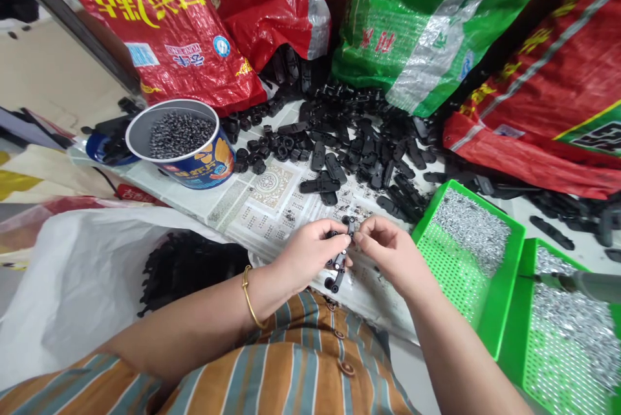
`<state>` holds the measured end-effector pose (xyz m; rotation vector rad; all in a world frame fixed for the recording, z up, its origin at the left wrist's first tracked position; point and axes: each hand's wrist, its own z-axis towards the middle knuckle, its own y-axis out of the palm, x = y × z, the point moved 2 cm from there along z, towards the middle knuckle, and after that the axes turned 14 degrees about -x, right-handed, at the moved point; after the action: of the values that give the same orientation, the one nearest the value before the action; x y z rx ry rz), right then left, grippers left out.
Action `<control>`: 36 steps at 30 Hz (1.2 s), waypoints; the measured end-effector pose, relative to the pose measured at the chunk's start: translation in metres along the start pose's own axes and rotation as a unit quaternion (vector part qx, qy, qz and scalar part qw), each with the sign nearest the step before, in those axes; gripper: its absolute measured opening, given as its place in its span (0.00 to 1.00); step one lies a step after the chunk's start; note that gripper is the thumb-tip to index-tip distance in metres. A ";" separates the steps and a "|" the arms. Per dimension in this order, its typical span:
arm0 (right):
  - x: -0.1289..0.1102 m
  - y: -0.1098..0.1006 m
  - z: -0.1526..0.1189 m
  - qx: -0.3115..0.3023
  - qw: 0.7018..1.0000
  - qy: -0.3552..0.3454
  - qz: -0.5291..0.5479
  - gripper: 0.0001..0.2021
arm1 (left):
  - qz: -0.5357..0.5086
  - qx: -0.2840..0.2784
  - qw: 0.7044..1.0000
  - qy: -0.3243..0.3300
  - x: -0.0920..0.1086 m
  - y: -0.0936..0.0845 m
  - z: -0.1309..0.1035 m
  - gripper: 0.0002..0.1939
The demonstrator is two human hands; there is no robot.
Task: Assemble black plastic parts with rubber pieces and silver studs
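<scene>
Near the table's front edge, my left hand [310, 252] grips a slim black plastic part with small round rollers [337, 282], thumb on top. Its lower end sticks out below my fingers. Against its upper right side my right hand [391, 248] is closed in a pinch; whatever lies between those fingertips is too small or hidden to name. Small silvery dots show on the black part. Just beyond my hands lie loose flat black plastic pieces [320, 183] on the patterned table [233, 218].
Green perforated baskets [509, 286] of small shiny metal pins stand at the right, a grey-tipped tool [582, 284] over one. A blue tub [213, 166] of tiny dark pieces sits left. Behind the black pile stand red [169, 33] and green sacks [417, 33]. A white bag [92, 273] holds black parts.
</scene>
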<state>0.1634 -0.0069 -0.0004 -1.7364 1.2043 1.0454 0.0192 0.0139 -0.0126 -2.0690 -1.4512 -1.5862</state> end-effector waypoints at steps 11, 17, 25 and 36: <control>-0.016 -0.012 0.007 -0.110 0.985 0.045 -0.124 0.07 | 0.003 0.010 1.000 0.011 -0.005 -0.001 -0.001 0.05; -0.014 -0.011 0.008 -0.092 0.989 0.041 -0.111 0.08 | -0.033 -0.013 0.999 0.018 -0.003 -0.003 -0.001 0.06; -0.029 -0.005 0.002 -0.053 0.979 0.022 -0.195 0.06 | -0.082 -0.027 0.996 -0.028 -0.003 -0.003 -0.001 0.06; 0.009 0.017 -0.009 -0.008 0.995 0.073 0.065 0.16 | -0.103 0.056 0.993 0.026 -0.002 -0.005 -0.001 0.05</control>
<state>0.1506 -0.0229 -0.0075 -1.7932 1.4190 1.0198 0.0154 0.0151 -0.0155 -1.8528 -1.7415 -1.5753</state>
